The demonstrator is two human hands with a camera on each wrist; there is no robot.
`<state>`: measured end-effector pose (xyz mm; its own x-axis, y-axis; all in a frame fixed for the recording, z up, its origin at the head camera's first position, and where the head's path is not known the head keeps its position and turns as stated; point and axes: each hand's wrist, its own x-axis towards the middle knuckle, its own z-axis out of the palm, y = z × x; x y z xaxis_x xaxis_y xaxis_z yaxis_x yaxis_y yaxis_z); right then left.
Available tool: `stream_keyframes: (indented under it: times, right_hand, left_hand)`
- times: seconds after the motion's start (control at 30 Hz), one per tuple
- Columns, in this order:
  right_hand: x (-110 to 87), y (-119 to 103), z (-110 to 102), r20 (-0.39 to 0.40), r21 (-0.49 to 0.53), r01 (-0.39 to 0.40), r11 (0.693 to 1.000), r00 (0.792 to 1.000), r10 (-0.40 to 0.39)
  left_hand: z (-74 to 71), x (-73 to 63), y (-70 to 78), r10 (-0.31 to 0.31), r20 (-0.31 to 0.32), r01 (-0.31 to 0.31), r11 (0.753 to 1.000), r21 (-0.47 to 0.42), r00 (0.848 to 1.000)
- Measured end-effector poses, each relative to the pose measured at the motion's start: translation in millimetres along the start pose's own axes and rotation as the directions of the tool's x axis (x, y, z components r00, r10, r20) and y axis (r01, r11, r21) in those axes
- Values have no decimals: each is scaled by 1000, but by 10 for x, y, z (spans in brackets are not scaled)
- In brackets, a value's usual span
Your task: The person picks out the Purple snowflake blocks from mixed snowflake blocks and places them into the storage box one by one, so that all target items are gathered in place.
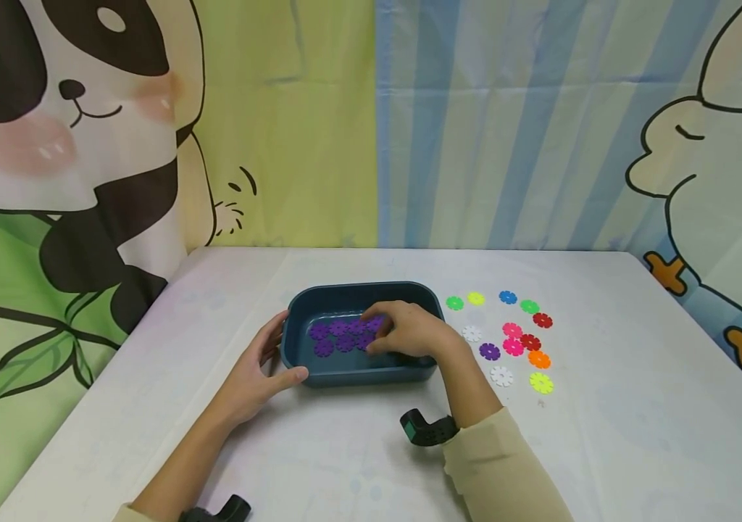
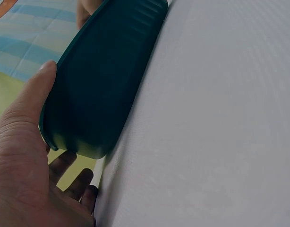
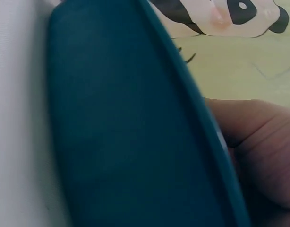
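A dark teal plastic tray [image 1: 364, 377] with rounded corners sits on the table, several purple snowflake discs [image 1: 343, 342] lying on its bottom. My left hand [image 1: 250, 377] holds the tray's left end, thumb over the near corner and fingers along the outer side; in the left wrist view the thumb [image 2: 34, 90] lies against the near rim. My right hand [image 1: 410, 330] reaches inside over the right part, thumb and index finger apart beside the rightmost purple discs. The tray wall [image 3: 121, 113] hides most of that hand in the right wrist view.
Right of the tray lie several loose snowflake discs: green [image 1: 454, 303], yellow [image 1: 541, 383], blue [image 1: 508, 297], red [image 1: 543, 320], pink [image 1: 512, 346], orange [image 1: 539, 359], white [image 1: 501, 376] and one purple [image 1: 490, 351]. A cartoon-printed curtain [image 1: 293, 145] hangs behind the white table [image 1: 319, 449].
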<state>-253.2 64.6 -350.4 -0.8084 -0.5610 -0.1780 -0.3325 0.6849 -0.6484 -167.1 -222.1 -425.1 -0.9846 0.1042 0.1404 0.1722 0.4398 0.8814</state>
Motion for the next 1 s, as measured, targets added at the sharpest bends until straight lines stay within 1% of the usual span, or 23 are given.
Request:
stream_keyframes:
  times: [0.3, 0.53, 0.87, 1.0]
  right_hand:
    - [-126, 33, -167, -23, 54, 37, 998, 999, -36]
    - [-256, 40, -312, -71, 111, 59, 992, 996, -51]
    - [-386, 51, -448, -147, 122, 94, 988, 986, -76]
    - [-437, 60, -497, -175, 119, 88, 989, 982, -66]
  left_hand:
    - [5, 4, -9, 0, 0, 0, 1000, 11, 1000]
    - [5, 10, -16, 10, 6, -10, 1000, 8, 1000]
    - [-2, 9, -13, 13, 0, -13, 1000, 5, 1000]
    - [0, 8, -14, 9, 0, -9, 1000, 7, 1000]
